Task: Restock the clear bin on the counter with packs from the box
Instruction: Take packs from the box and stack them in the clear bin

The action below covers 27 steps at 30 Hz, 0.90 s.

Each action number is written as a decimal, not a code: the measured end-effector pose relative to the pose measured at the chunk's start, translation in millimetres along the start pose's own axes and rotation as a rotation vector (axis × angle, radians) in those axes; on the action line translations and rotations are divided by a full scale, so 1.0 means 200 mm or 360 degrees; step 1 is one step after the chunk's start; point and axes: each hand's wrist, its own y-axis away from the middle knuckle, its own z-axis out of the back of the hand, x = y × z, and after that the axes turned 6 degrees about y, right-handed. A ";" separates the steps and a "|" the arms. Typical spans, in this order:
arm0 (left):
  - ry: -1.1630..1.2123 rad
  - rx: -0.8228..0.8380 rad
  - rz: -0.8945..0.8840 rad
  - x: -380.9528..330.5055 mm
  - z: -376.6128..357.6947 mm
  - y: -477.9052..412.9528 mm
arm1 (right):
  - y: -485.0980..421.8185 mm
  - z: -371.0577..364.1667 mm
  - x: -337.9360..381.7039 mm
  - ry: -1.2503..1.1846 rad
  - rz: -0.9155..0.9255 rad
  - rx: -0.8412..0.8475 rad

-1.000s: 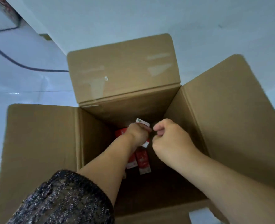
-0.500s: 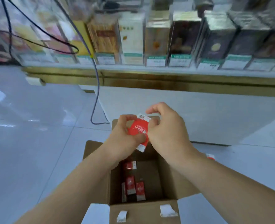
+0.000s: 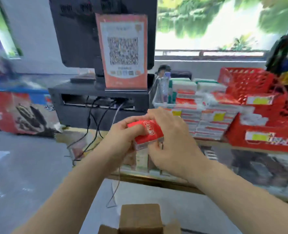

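One view, head camera: both hands are raised in front of the counter (image 3: 258,166), and a small stack of packs (image 3: 148,130) is held between them.
Left hand (image 3: 119,134): closed around the left end of the stack, with fingers curled over the red top.
Right hand (image 3: 173,142): closed on the right end of the same stack.
Packs: red on top and pale at the side. Because of blur, the number in the stack cannot be told. They are held in the air, near the clear bin (image 3: 154,100) but not yet over it.
Clear bin: placed on the counter behind the hands, just right of the black screen stand (image 3: 97,93), and already partly filled with red and white packs.
Box (image 3: 139,217): open on the floor below the arms; only its flaps are seen.
Risk one: a pack could slide out when one hand is released, since the stack is only squeezed from its ends.
Risk two: the stack could be knocked on the bin's rim, or be put by mistake among the similar goods beside the red basket (image 3: 244,80).
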 end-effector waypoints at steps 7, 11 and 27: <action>-0.0071 -0.0022 0.0082 -0.36 -0.13 0.00 | -0.14 0.29 0.06 0.0171 0.0038 0.0302; -0.0105 -0.0008 0.0168 -0.46 -0.19 -0.10 | -0.25 0.40 0.01 0.0303 -0.0034 0.0453; -0.0257 0.0016 0.0060 -0.48 -0.25 -0.53 | -0.72 0.48 -0.54 0.0239 -0.0488 0.0772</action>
